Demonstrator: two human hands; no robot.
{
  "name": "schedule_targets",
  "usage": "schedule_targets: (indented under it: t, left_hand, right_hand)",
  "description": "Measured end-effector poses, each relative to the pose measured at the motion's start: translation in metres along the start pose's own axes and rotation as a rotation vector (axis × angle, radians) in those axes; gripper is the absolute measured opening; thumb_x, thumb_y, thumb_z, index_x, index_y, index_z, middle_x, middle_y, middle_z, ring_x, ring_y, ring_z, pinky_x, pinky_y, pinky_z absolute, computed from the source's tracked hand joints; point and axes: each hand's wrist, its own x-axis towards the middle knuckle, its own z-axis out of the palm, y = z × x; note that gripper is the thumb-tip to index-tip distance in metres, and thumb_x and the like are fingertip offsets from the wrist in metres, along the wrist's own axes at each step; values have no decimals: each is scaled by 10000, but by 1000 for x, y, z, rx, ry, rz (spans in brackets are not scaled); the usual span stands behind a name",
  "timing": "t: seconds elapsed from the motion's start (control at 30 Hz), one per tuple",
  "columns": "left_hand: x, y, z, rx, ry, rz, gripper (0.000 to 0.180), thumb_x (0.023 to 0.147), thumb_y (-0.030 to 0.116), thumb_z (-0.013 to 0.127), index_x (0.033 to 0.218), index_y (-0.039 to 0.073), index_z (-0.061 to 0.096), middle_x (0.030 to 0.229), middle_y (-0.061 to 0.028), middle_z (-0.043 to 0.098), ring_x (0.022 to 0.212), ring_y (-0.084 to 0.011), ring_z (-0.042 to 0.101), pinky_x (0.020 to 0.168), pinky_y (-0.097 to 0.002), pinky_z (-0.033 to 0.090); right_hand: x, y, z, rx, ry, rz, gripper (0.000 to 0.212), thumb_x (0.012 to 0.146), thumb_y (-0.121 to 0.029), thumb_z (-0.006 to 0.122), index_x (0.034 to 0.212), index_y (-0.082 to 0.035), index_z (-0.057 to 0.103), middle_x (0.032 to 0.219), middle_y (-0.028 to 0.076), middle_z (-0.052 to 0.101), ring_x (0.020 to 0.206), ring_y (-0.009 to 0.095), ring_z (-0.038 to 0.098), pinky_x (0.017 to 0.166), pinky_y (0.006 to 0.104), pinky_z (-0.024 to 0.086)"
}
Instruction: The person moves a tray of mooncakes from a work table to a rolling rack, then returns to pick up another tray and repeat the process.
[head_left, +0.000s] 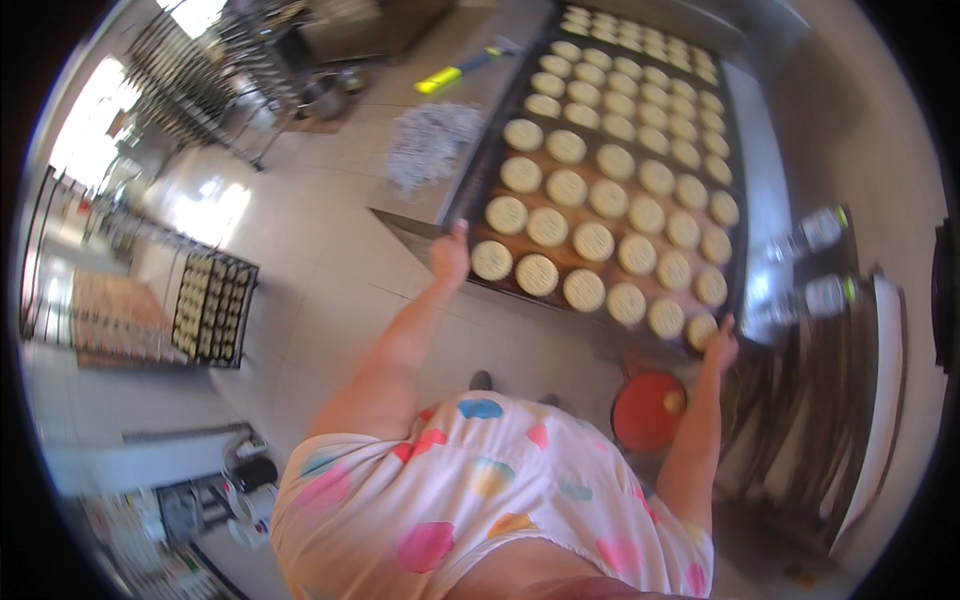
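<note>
Pale round flat cakes (593, 241) with patterned tops lie in rows on a dark-rimmed baking tray (545, 160). My left hand (450, 258) is closed on the tray's left edge by the near corner, its thumb upward. At the near right corner, my right hand (722, 346) grips the rim, its fingers partly hidden. Beyond this tray, more rows of similar cakes (619, 106) lie on dark trays lined up with it, over a metal surface.
A yellow-and-dark handled tool (460, 70) and whitish scraps (432, 145) lie left of the trays. Two clear bottles (820, 230) with green caps stand right. Below is a red round container (648, 412). A rack with filled trays (212, 310) stands at left.
</note>
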Motion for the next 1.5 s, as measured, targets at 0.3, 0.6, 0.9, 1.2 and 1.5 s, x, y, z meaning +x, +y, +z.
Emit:
schedule_targets:
  t: [0.3,0.6,0.9,1.2,1.5]
  left_hand:
    - [-2,-7,-11,38,2,-76,706,888,574,284,731,-19,634,783,-247,615,783,-409,591,716,-483,455]
    - [-4,-4,-8,48,-12,-82,705,885,584,281,731,-7,634,781,-235,618,789,-398,594,709,-476,459]
    - [0,-9,-5,52,-31,-122,704,879,596,282,758,-1,636,813,-228,622,814,-390,595,720,-474,461]
    - [-4,-5,-8,32,-28,-134,691,880,592,292,765,5,639,804,-224,624,814,-391,597,719,-472,464]
    - [0,-8,0,61,36,-49,705,884,574,310,727,-29,640,751,-265,605,768,-425,587,712,-489,448]
  right_hand:
    - [-12,-12,0,26,-62,-43,787,818,-664,341,1004,47,622,1015,262,592,962,419,544,850,466,404]
    - [-7,-5,2,27,-45,-62,790,811,-679,333,1011,27,626,1019,252,594,934,425,545,809,477,422]
    - [-12,-12,0,19,-46,-51,811,801,-697,329,1012,26,629,1027,243,596,937,419,547,810,475,421]
    - [-8,-9,4,29,-54,-49,813,797,-699,339,1023,27,625,1036,237,596,950,416,543,817,469,419]
    - [-7,-12,7,-18,-67,7,829,806,-687,343,969,76,621,995,286,589,949,431,548,836,485,411]
